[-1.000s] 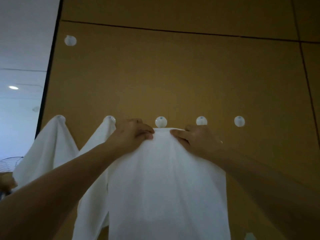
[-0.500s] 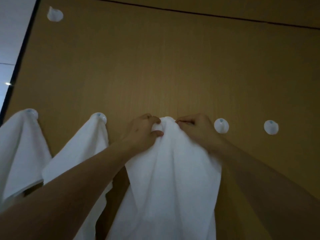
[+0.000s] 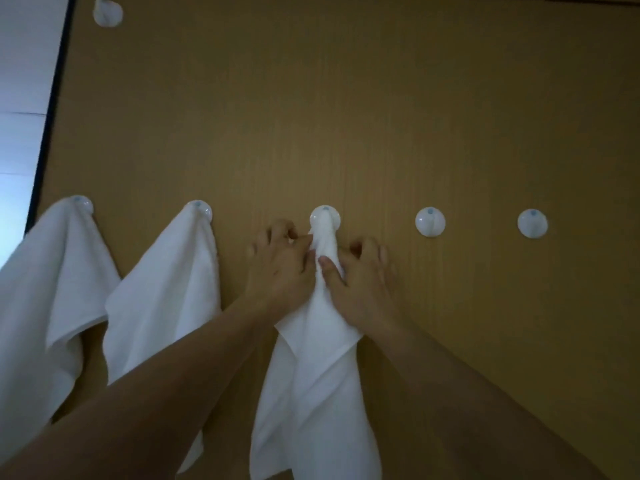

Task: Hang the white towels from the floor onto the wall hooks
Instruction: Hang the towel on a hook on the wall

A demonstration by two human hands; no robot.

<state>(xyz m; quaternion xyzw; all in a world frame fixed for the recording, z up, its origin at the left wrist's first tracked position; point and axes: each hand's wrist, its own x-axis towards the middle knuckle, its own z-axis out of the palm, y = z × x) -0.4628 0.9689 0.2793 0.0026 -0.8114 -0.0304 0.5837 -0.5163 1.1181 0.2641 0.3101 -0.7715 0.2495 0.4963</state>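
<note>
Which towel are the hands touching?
The third towel from the left, bunched on the middle hook. The left hand and right hand pinch it; the other two hang untouched.

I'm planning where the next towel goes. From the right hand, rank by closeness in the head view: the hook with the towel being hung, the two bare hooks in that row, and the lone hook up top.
1. Third hook, just up-left of the right hand, under the towel.
2. Fourth hook, bare, to its right.
3. Fifth hook, bare, farther right.
4. Upper-left hook, far up and left.
</note>
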